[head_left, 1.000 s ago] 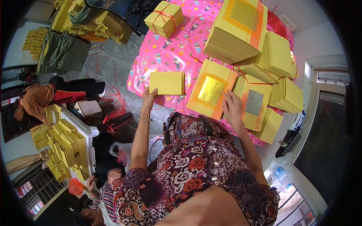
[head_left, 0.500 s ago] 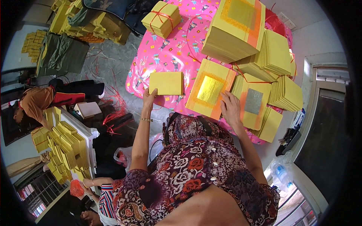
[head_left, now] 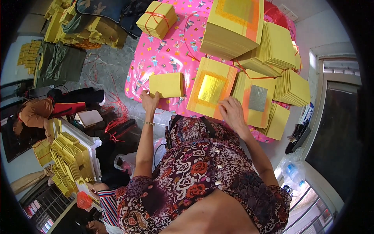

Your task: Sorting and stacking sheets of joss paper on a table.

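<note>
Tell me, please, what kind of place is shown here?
Probably a small home workshop for sorting and bundling yellow paper. Stacks of yellow sheets cover a table with a pink patterned cloth, more tied bundles sit on a white surface, and red strings litter the floor.

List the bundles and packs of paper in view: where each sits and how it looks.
Tied bundle: far end of the pink table, square, yellow, red string.
Small stack: under the left hand, plain yellow.
Gold-foil stack: beside the right hand, yellow, orange border, gold square.
Silver-foil stack: right of it, yellow, grey square.
Tall stack: far side, yellow, orange band.
Plastic bottles: floor at right, clear.
</note>
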The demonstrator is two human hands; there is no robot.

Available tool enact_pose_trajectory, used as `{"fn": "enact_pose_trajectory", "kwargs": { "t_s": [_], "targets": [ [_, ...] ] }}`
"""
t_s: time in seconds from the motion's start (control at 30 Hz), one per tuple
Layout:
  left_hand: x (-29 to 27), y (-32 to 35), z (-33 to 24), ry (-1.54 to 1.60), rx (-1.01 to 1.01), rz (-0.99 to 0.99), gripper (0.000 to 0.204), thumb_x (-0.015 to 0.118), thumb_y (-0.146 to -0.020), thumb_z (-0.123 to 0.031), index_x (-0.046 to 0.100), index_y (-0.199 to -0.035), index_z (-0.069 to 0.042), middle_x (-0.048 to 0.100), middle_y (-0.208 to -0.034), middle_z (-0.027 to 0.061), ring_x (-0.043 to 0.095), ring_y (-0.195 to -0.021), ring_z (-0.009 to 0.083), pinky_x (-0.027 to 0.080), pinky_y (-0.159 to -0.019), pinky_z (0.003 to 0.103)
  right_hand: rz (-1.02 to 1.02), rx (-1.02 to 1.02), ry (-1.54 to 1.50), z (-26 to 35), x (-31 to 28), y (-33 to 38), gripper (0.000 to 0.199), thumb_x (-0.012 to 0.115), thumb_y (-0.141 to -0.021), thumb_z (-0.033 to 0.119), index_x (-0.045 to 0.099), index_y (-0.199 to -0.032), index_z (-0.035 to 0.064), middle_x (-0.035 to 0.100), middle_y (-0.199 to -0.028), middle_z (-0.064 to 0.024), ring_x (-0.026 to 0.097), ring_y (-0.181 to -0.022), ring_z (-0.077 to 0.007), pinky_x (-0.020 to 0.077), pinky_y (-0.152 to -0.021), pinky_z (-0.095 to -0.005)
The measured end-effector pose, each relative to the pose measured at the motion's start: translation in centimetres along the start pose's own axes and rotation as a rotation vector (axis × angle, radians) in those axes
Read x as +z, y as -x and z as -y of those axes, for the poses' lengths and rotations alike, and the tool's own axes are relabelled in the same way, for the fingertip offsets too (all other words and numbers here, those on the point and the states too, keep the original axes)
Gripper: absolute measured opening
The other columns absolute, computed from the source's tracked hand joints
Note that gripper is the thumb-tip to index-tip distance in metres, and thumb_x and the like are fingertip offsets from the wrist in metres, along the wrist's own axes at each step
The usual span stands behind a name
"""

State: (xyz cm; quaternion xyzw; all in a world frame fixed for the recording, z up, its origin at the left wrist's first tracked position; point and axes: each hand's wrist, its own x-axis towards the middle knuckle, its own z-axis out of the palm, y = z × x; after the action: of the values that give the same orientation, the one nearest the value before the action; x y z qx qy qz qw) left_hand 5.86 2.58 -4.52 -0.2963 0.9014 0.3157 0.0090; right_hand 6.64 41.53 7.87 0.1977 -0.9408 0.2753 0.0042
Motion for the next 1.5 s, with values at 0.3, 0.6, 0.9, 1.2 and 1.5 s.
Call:
{"fn": "enact_pose_trajectory", "kwargs": {
  "t_s": [0.3,0.6,0.9,1.2,1.5],
  "targets": [
    [-2.6,2.0,-5.1,-0.132,0.326,-0.279,0.064,0.073,-0.076,-0.026,0.046,-0.126,0.004,0.051,-0.109,0.0244,0.057,-0.097,0.0407,0.048,-0.085,0.047,0.188,-0.099,-0.036,1.3,0.7,1.9,0.036,0.077,-0.074,0.022,0.058,-0.102,0.0067,0.054,-0.099,-0.0084,0.054,-0.096,-0.0278,0.0437,-0.080,-0.0395],
    [-3.1,7.6,-15.3,0.130,1.003,0.503,0.045,0.079,-0.074,-0.027,0.066,-0.114,-0.011,0.058,-0.111,0.0094,0.054,-0.104,0.0302,0.045,-0.089,0.041,0.165,-0.126,-0.111,0.6,0.2,1.4,0.015,0.070,-0.080,0.018,0.065,-0.086,0.0059,0.059,-0.084,-0.0065,0.060,-0.084,-0.0261,0.0477,-0.074,-0.0391],
    [-0.5,7.9,-16.0,-0.024,1.204,0.712,0.042,0.079,-0.072,-0.023,0.067,-0.110,-0.010,0.059,-0.110,0.0072,0.052,-0.104,0.0290,0.043,-0.091,0.040,0.233,0.025,-0.264,-0.1,-0.2,0.5,0.014,0.066,-0.084,0.019,0.070,-0.085,0.0051,0.064,-0.083,-0.0083,0.063,-0.082,-0.0272,0.0500,-0.072,-0.0408],
    [-0.1,7.4,-16.5,0.094,1.105,0.768,0.029,0.079,-0.073,-0.021,0.069,-0.098,-0.010,0.062,-0.100,0.0061,0.054,-0.101,0.0275,0.043,-0.091,0.039,0.447,0.330,-0.421,-2.1,0.1,-0.8,0.024,0.072,-0.085,0.031,0.073,-0.086,0.0069,0.068,-0.074,-0.0069,0.065,-0.067,-0.0194,0.0488,-0.060,-0.0346],
    [0.2,7.3,-16.3,0.148,1.036,0.815,0.018,0.077,-0.079,-0.022,0.073,-0.089,-0.007,0.062,-0.097,0.0055,0.053,-0.100,0.0247,0.043,-0.090,0.038,0.571,0.414,-0.463,-2.0,-0.6,-1.6,0.025,0.070,-0.087,0.031,0.073,-0.090,0.0061,0.067,-0.066,-0.0059,0.063,-0.055,-0.0139,0.0475,-0.052,-0.0320]
  ]
}}
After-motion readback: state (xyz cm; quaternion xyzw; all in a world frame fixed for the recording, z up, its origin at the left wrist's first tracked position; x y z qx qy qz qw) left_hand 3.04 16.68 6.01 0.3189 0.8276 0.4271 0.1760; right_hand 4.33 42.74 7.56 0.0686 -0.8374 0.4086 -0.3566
